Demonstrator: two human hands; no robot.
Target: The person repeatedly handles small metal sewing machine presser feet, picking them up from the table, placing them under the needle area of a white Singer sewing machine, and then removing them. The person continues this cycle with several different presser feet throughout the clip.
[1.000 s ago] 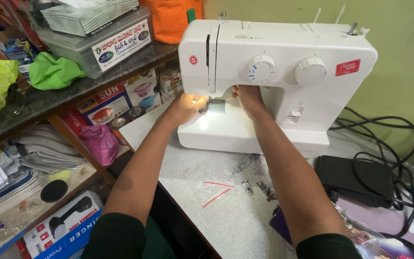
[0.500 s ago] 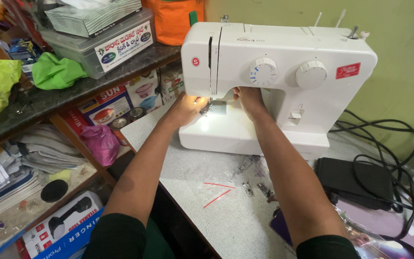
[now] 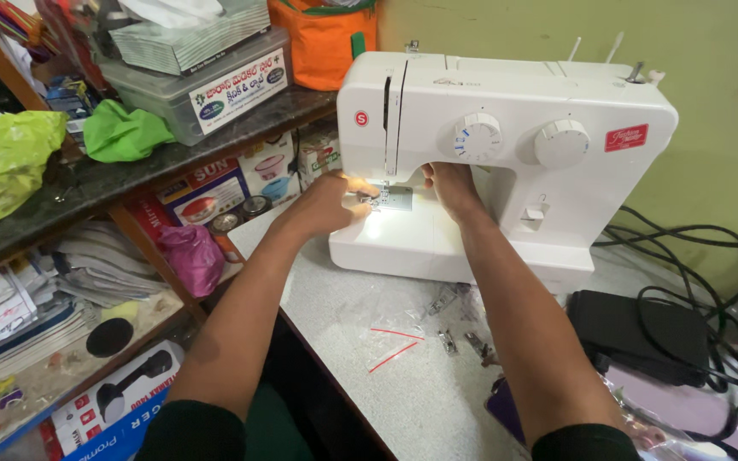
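- White plastic domestic sewing machine (image 3: 506, 162): stands upright on the bench, at 12 o'clock from the person, its back close to a pale green wall (image 3: 711, 51). Two round dials face forward; a small lamp lights the needle area.
- Metal needle plate (image 3: 393, 200): lies under the machine's arm, brightly lit, between both hands.
- Left hand (image 3: 332, 203): at 11 o'clock, resting on the machine bed just left of the needle plate, fingers curled with the tips pinched toward the needle; what they pinch is too small to tell.
- Right hand (image 3: 453, 186): at 12 o'clock, reaching under the machine's arm just right of the needle plate, fingers bent out of sight behind it; cannot tell if it grips anything.
- Speckled grey stone bench (image 3: 343, 341): carries the machine.
- Clear plastic bag with red stripes (image 3: 390, 333): flat on the bench, between the forearms.
- Small metal presser feet (image 3: 463, 341): scattered just right of the bag, at 5 o'clock from the machine.
- Black foot pedal (image 3: 638, 333): at 3 o'clock, beside the machine, with black cables (image 3: 694, 256) looped behind it.
- Dark shelf (image 3: 130, 171): at 9 o'clock, bearing a green cloth (image 3: 125, 132), a clear lidded plastic box (image 3: 207, 94) and an orange bag (image 3: 322, 38).
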